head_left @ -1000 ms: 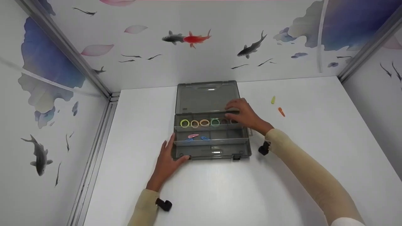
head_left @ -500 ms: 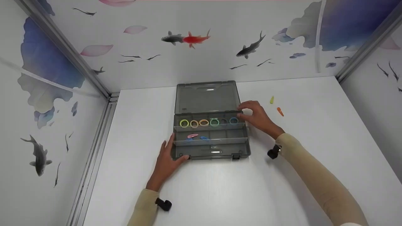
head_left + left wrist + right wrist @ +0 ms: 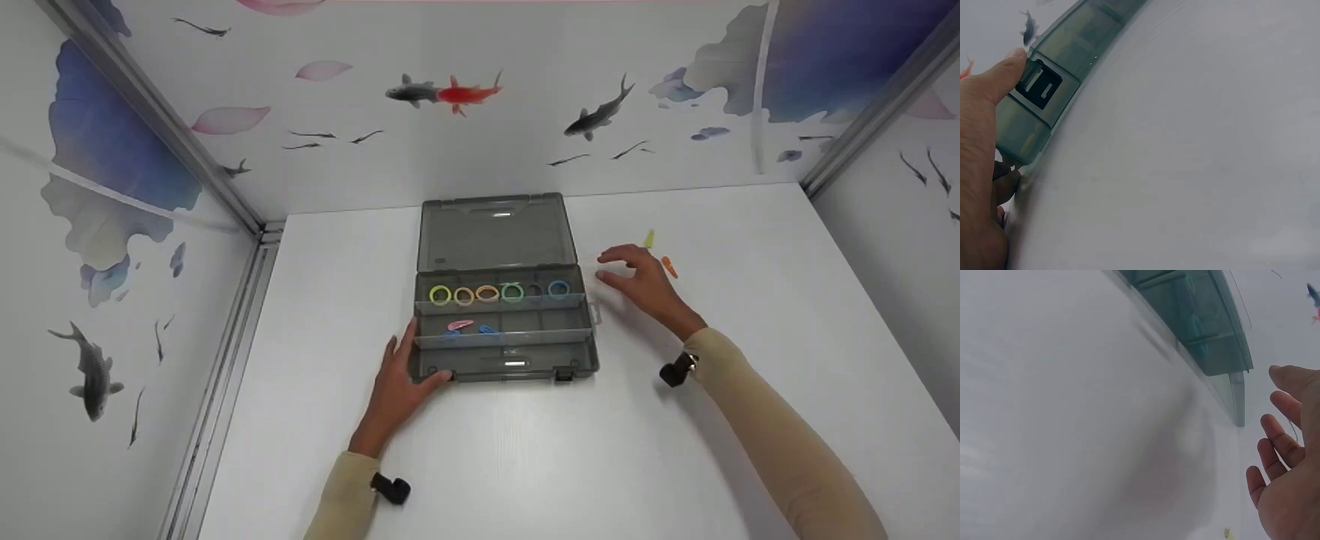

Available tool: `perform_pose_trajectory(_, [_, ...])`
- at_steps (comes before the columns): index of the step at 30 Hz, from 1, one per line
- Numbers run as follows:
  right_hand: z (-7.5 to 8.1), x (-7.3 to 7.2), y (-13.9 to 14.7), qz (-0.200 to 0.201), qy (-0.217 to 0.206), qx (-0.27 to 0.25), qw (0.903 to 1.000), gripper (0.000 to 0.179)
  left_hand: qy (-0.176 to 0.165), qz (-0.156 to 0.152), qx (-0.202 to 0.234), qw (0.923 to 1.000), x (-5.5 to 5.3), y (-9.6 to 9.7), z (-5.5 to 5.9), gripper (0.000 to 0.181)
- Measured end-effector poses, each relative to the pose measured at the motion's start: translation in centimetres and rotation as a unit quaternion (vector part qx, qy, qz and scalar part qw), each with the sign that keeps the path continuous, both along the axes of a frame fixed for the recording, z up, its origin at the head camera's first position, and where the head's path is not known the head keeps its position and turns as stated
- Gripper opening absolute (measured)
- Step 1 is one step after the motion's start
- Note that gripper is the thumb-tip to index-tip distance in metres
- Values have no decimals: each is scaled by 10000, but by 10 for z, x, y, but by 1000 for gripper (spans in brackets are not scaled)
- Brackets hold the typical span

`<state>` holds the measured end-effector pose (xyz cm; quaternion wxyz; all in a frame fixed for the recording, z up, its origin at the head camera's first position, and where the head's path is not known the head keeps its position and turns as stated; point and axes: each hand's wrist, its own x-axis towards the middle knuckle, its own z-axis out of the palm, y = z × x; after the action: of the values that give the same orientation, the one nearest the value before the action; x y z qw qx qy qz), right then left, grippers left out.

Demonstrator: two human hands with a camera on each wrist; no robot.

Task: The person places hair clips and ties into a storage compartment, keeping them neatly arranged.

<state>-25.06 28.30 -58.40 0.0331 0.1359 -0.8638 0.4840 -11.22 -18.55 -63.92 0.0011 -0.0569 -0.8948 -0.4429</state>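
A grey see-through organizer box [image 3: 547,352] lies with its lid [image 3: 495,240] folded back. In its rear row stand several hair ties, among them a yellow-green hair tie [image 3: 432,299] and a blue hair tie [image 3: 550,292]. The middle row holds a pink hair clip [image 3: 460,325] and blue hair clips [image 3: 487,329]. My left hand [image 3: 391,396] grips the box's front left corner, thumb [image 3: 1009,70] by the front latch [image 3: 1041,84]. Right of the box hovers my right hand [image 3: 651,291], its fingers [image 3: 1276,430] loosely bent and holding nothing.
On the white table, right of the box, lie a yellow-green hair clip [image 3: 649,238] and an orange hair clip [image 3: 670,267], close to the right hand. White panels printed with fish stand at the back and on both sides.
My right hand has left the box's rear row and moved right, past the box's edge. The blue hair tie there now shows fully. The left hand has stayed in place.
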Motion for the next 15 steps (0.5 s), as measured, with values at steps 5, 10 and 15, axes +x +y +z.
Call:
perform_pose_trajectory(5, [-2,3,13,-255,34,5,9997,31,42,-5,25,10000,0,0,0,111])
perform_pose_trajectory(10, [-3,7,29,-573,3,-80,9983,30,35,-8,6,10000,-1,-1,1,111])
perform_pose_trajectory(15, [-5,11,47,-901,-41,-232,9957,32,-130,36,44,9999,0,0,1,112])
